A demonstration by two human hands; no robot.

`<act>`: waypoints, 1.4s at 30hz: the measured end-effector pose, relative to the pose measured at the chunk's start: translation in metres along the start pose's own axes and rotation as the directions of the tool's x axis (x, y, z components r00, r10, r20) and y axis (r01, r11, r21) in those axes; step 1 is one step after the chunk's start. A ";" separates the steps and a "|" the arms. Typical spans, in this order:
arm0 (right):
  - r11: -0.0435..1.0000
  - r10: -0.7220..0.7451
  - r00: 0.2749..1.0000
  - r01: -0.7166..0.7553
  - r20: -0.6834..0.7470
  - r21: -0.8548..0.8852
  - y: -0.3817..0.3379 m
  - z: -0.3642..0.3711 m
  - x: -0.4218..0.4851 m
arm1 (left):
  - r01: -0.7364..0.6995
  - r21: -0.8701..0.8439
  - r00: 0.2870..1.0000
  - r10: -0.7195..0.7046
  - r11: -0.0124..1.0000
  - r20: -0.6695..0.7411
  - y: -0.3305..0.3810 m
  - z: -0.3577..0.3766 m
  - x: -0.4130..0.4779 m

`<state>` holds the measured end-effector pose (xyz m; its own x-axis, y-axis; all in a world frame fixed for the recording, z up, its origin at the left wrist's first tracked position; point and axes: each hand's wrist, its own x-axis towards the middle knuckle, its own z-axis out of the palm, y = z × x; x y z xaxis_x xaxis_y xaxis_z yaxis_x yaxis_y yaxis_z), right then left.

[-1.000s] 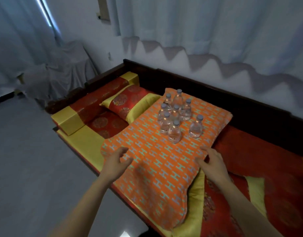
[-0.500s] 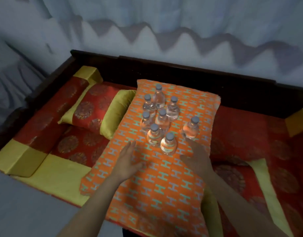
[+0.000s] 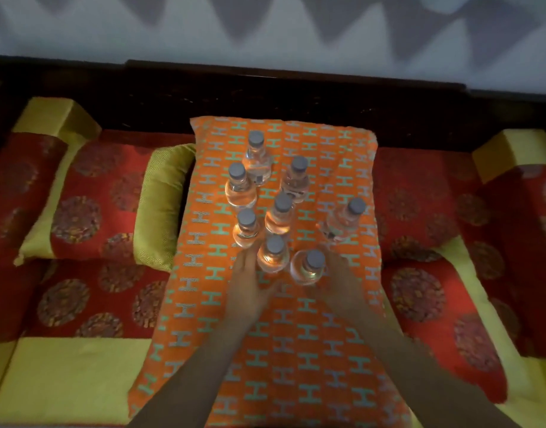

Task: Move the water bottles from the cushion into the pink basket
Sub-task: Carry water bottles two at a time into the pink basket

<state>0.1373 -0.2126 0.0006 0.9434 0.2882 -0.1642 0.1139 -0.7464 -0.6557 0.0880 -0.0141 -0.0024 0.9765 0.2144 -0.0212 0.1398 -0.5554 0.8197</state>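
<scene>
- Eight water bottles [image 3: 281, 214] with grey caps stand upright in a loose cluster on the far half of the orange cushion [image 3: 296, 350], which has a teal H pattern.
- One bottle [image 3: 345, 220] sits slightly apart on the cluster's right side.
- The cushion lies on a red-and-yellow couch seat [image 3: 80, 304]. Its far edge is against the dark wooden backrest [image 3: 265, 91].
- The left hand [image 3: 250, 288] is at the near-left bottle [image 3: 273, 254]. The fingers run up its left side and the thumb is at its near side.
- Frame is blurry, so I can't tell if that hand has the bottle gripped or is just touching it.
- The right hand [image 3: 342, 279] is at the near-right bottle [image 3: 308, 265], with its fingers behind and to the right of it. I can't tell the grip here either.
- A red pillow with yellow ends [image 3: 111, 205] lies just left of the cushion, touching its edge.
</scene>
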 end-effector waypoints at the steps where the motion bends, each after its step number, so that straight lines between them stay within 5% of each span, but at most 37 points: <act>1: 1.000 -0.001 1.000 0.001 -0.026 0.001 -0.004 0.001 0.000 | 0.006 0.017 1.000 -0.006 1.000 0.010 -0.001 0.000 0.005; 9: 0.978 0.056 0.998 -0.050 -0.024 0.201 -0.002 0.004 0.002 | 0.002 0.067 1.000 0.000 0.998 -0.020 -0.002 0.002 0.015; 20: 0.849 0.257 0.965 -0.205 -0.042 0.487 -0.016 -0.002 -0.019 | -0.002 -0.129 0.998 0.010 0.992 0.064 0.000 -0.016 0.004; 28: 0.834 0.229 0.945 -0.066 -0.234 0.548 -0.020 -0.047 -0.035 | 0.064 -0.207 0.995 -0.045 0.976 0.091 0.023 -0.046 0.009; 33: 0.809 0.295 0.893 -0.043 -0.341 0.587 -0.025 -0.078 -0.052 | 0.166 -0.367 0.978 -0.106 0.915 0.178 0.051 -0.053 0.027; 42: 0.806 0.453 0.705 -0.063 -0.545 0.588 0.008 -0.152 -0.138 | 0.022 -0.386 0.987 0.041 0.922 0.155 0.127 -0.022 0.021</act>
<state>0.0554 -0.3499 0.1304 0.8867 -0.4622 -0.0113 -0.1513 -0.2671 -0.9517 0.1224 -0.0625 0.1138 0.9950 0.0644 -0.0758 0.0872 -0.1978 0.9763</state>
